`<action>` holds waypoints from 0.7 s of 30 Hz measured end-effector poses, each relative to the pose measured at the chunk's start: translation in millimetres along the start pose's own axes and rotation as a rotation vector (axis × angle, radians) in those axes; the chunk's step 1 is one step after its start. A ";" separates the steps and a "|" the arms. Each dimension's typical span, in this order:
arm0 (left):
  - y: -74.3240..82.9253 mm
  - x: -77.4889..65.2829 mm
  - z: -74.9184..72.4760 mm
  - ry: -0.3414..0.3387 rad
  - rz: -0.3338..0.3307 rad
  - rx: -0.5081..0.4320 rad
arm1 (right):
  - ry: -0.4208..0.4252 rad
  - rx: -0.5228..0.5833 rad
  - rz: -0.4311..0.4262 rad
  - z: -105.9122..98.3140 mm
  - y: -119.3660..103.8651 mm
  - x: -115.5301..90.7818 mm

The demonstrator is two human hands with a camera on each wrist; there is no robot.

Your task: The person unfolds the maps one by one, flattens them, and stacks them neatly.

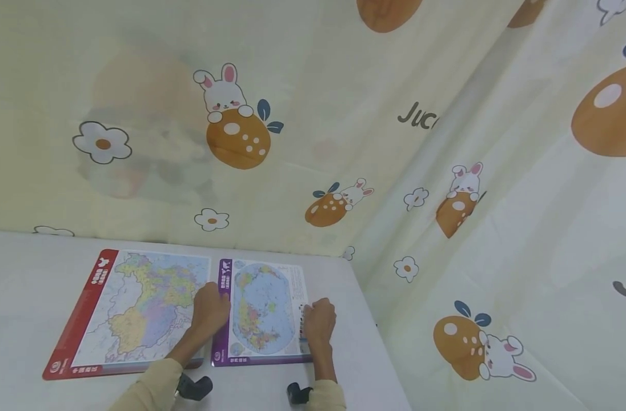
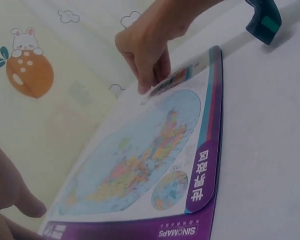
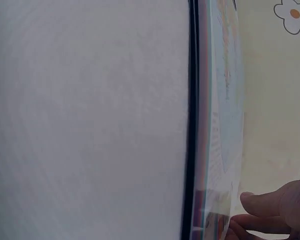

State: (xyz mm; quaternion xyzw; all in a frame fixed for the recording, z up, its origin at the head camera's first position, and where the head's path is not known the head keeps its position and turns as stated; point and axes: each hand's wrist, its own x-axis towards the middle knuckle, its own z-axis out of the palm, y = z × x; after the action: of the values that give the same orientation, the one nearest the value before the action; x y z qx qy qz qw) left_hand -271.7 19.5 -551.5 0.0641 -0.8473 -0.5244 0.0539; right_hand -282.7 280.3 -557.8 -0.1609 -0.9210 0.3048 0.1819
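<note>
A purple-bordered world map sheet (image 1: 264,308) lies on the white table between my two hands. My left hand (image 1: 211,307) is at its left edge, fingers curled, beside the purple strip. In the left wrist view, the left thumb (image 2: 25,200) points toward the map's near corner, while its fingertips are mostly hidden. At the opposite edge, my right hand (image 1: 320,321) has curled fingers and pinches the map's border. The right wrist view shows the right thumb and fingers (image 3: 262,205) at that edge, with the sheet (image 3: 225,125) seen nearly side-on.
A larger red-bordered map of China (image 1: 148,308) lies to the left, partly under my left forearm. A pale curtain (image 1: 303,114) printed with rabbits hangs behind and to the right of the white table (image 1: 15,285).
</note>
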 end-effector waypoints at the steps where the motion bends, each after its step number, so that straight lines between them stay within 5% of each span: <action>1: 0.1 0.0 0.7 0.002 0.000 0.007 | -0.009 -0.002 0.006 1.4 0.2 -0.1; 21: 7.1 -7.4 10.2 0.143 0.049 -0.028 | 0.080 -0.039 0.008 13.4 0.1 1.8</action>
State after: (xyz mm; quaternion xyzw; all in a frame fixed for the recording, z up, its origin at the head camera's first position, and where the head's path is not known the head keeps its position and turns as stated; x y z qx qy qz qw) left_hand -266.4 32.9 -549.8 0.0801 -0.8351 -0.5289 0.1281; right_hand -290.1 274.3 -567.4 -0.1802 -0.9180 0.2810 0.2141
